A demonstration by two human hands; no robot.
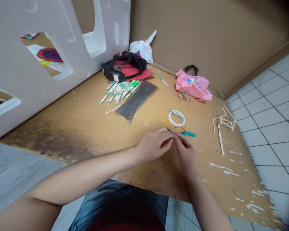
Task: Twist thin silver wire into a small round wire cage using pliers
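Left hand [155, 144], right hand [186, 149] pinching small piece [174, 136], mostly hidden by fingers; pliers [188, 133] partly covered.

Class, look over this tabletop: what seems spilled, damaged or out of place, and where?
White drips streak the right side of the table, perhaps spilled glue or paint. A dark, worn-looking patch marks its left part, unlike the lighter surface around it.

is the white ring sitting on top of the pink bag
No, the white ring lies on the table, apart from the pink bag.
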